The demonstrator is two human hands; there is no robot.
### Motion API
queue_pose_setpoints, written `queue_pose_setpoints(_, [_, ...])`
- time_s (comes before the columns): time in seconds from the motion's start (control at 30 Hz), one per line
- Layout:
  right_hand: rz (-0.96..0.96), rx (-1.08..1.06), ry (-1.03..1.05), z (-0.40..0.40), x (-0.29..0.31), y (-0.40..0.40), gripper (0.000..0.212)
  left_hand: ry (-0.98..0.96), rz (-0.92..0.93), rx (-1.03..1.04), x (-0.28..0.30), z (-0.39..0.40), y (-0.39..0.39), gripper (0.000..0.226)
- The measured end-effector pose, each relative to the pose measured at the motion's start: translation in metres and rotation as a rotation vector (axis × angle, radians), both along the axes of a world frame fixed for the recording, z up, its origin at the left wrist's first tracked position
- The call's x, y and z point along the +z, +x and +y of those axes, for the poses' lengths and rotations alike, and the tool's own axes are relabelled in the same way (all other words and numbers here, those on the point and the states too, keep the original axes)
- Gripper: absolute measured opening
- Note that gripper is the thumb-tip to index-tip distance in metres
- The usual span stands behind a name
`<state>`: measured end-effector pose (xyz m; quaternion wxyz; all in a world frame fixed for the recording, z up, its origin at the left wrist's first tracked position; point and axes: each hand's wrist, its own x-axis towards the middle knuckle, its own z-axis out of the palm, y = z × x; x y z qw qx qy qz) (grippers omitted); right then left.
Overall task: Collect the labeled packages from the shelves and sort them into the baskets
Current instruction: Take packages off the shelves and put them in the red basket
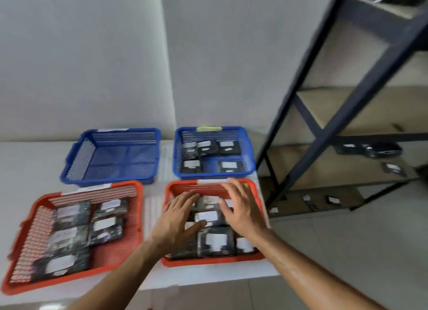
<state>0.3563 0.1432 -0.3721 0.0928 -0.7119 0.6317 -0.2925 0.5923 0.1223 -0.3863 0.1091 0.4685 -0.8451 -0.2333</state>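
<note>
Flat dark packages, glossy plastic with white rectangular labels, fill the near right red basket. Both hands hover over it with straight, spread fingers, gripping nothing: the left hand lies palm down over the packages on the basket's left side, the right hand over its right side and far rim. Whether the fingertips touch the packages cannot be told through the blur.

The four baskets are shallow, square, slotted plastic trays on a white table, set two by two. The near left red basket holds about six more labelled packages. The far right blue basket holds five. The far left blue basket shows only its latticed floor. White strips are stuck on three far rims; the far right blue one bears a yellowish strip.

To the right stands a shelf rack with dark metal posts, cross braces and pale boards. More dark labelled packages lie scattered on its lower boards, well apart from the baskets. A plain pale wall stands behind.
</note>
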Motion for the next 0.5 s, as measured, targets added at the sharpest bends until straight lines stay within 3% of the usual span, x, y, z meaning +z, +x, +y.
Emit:
queue_pose_setpoints(0.17, [0.036, -0.218, 0.139, 0.048, 0.002, -0.162, 0.06, -0.002, 0.011, -0.084, 0.017, 0.026, -0.151, 0.088])
queue_pose_setpoints(0.5, [0.046, -0.434, 0.326, 0.12, 0.013, -0.406, 0.063, 0.057, 0.007, -0.251, 0.032, 0.061, -0.406, 0.094])
